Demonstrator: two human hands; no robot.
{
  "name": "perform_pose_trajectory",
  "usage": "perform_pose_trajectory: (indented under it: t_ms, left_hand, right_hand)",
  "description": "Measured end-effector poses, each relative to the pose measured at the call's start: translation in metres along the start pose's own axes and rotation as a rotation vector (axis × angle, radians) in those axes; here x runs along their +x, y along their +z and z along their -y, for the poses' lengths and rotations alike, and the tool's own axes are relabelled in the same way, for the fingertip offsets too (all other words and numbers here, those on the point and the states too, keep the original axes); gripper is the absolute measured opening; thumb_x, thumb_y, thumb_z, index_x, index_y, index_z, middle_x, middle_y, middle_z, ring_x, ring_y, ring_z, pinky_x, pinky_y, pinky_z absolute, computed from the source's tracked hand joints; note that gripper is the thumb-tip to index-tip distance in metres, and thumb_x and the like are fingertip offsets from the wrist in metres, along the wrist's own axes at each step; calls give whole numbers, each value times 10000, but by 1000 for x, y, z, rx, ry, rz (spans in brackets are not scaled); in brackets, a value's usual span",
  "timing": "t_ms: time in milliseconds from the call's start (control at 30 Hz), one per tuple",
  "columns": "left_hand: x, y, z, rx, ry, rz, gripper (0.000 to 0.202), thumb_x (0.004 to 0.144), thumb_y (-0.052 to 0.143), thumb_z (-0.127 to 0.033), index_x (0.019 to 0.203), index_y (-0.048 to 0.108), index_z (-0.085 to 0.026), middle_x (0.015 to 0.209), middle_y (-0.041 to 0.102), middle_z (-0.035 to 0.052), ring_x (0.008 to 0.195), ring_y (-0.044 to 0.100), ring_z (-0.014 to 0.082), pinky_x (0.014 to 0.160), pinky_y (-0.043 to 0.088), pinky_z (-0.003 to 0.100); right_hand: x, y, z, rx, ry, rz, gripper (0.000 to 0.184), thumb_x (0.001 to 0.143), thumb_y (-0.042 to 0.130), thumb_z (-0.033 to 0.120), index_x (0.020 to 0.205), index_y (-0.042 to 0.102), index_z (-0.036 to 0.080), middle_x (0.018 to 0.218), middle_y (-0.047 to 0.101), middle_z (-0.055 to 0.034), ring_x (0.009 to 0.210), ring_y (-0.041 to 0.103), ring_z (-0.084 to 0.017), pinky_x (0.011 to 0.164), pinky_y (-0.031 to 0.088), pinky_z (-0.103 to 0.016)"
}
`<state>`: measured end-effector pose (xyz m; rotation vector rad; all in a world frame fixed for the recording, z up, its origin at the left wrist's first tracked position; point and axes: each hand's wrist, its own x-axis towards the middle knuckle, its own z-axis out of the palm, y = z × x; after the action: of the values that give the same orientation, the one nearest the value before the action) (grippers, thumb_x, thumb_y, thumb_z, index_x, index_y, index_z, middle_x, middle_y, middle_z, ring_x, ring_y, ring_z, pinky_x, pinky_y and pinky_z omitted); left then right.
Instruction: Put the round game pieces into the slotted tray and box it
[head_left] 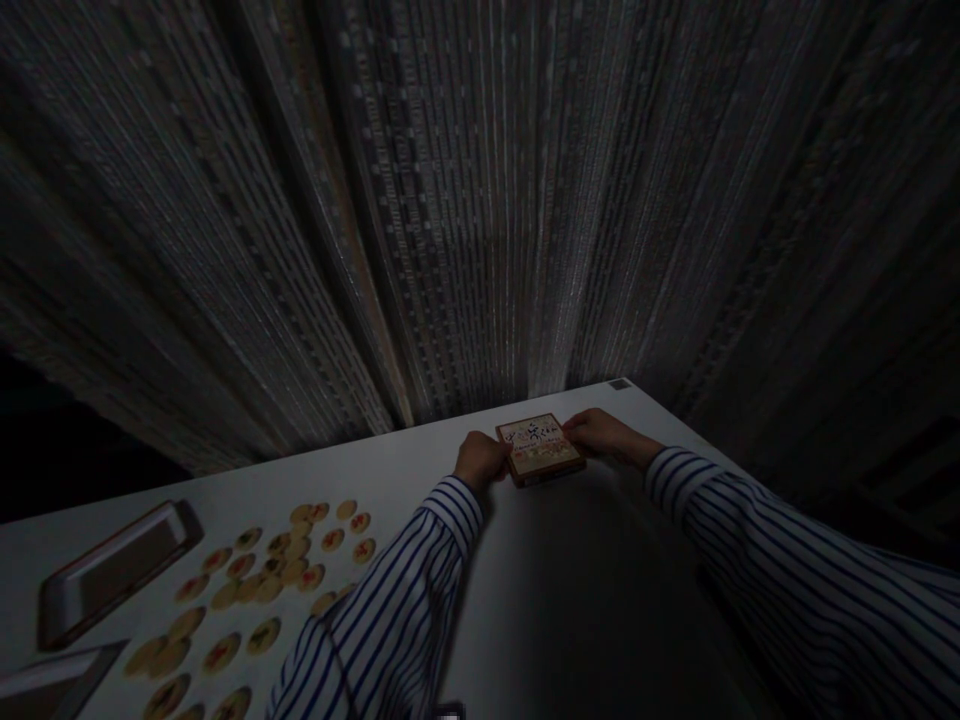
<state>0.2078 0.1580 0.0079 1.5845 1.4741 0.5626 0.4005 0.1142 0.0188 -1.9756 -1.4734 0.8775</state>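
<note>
Left grip (480, 462) and right grip (604, 435) pinch a small cardboard box (540, 450) by opposite edges on the table (390, 475). Looks light, stiff; hold by side edges.

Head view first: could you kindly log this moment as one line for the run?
left hand: on box | right hand: on box | nearby on table: discs, tray
</note>
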Motion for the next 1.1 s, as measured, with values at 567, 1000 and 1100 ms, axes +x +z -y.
perform_pose_trajectory:
  t_ms: [567, 1000, 1100]
  left_hand:
    - [-7, -7, 10, 646, 548, 249, 835, 745, 469, -557, 1375, 224, -67, 1468, 135, 182, 1352, 102, 289, 1091, 130, 367]
    - [-11, -4, 17, 722, 595, 190, 824, 765, 440, -568, 1385, 207, -78, 1474, 118, 166, 1342, 162, 288, 1082, 157, 370]
    - [-12, -4, 17, 737, 598, 180, 825, 762, 411, -609, 1382, 226, -97, 1471, 140, 161, 1334, 189, 294, 1074, 171, 391]
  right_hand:
    - [-12, -9, -1, -638, -533, 152, 649, 828, 414, 453, 1328, 361, 43, 1332, 420, -214, 1202, 409, -291, 979, 332, -393]
    - [-13, -10, -12, -720, -511, 204, 718, 833, 354, 528, 1370, 303, 54, 1438, 231, -195, 1266, 325, -314, 1020, 295, -424]
    - [-12, -10, -3, -767, -558, 145, 688, 832, 374, 501, 1362, 324, 65, 1409, 311, -194, 1265, 326, -306, 1013, 298, -423]
